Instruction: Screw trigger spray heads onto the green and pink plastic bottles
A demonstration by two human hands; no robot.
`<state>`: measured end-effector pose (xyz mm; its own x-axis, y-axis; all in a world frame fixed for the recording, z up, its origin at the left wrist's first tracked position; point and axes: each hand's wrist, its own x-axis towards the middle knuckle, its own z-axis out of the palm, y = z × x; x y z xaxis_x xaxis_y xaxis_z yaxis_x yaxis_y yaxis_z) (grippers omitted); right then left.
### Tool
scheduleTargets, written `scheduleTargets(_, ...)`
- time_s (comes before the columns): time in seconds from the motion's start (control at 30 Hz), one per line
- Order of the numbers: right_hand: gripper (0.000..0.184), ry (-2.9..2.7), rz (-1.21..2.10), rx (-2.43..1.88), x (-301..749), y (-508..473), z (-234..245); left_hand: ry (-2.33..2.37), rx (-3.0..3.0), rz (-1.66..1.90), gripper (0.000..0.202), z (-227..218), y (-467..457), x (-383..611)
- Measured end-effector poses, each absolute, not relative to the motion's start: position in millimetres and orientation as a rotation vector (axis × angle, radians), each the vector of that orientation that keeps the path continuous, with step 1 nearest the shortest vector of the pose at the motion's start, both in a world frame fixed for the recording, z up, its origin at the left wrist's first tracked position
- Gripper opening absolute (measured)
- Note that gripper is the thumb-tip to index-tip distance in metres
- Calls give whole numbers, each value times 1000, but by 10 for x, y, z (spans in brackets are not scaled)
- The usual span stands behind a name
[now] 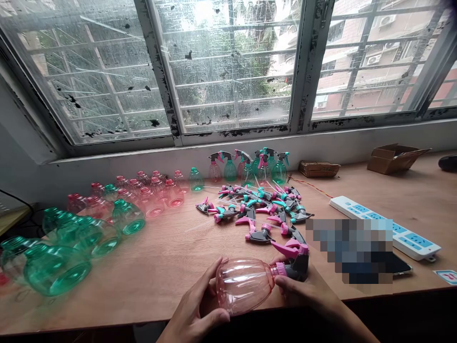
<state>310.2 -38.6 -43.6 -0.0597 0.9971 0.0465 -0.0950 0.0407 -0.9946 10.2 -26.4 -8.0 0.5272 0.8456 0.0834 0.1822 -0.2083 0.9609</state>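
A clear pink spray bottle [244, 286] lies on its side in the air at the table's front edge, its neck pointing right. My left hand [202, 300] wraps round the bottle's base end. At the neck, my right hand [303, 286] grips the pink collar of a grey and pink trigger sprayer [298, 264], which sits on the bottle's mouth. Whether the collar is fully tight I cannot tell. Just beyond my hands lies a pile of loose trigger sprayers [259, 233], grey with pink or teal parts and thin clear tubes.
Open green bottles [57, 269] and pink bottles [152, 202] stand in a group at left. Several bottles with sprayers [230, 169] stand by the window wall. A white power strip [385, 228], a partly blurred phone [400, 264] and cardboard boxes [394, 159] lie at right.
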Motion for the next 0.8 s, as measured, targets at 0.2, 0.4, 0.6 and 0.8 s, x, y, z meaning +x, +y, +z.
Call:
scheduleTargets(0.2,40,-1192,1273,-1088,3097,-383,-426,911,1683,768,82,-80,-265,106)
scheduleTargets(0.4,41,-1179,1274,-1089,3089,-391,-413,959,1719,766,95,-113,-256,114)
scheduleTargets(0.6,41,-1188,1254,-1099,3084,-394,-398,998,1763,738,103,-130,-247,97)
scheduleTargets(0.8,43,-1220,1241,-1104,3091,-392,-377,913,1748,720,89,-119,-243,59)
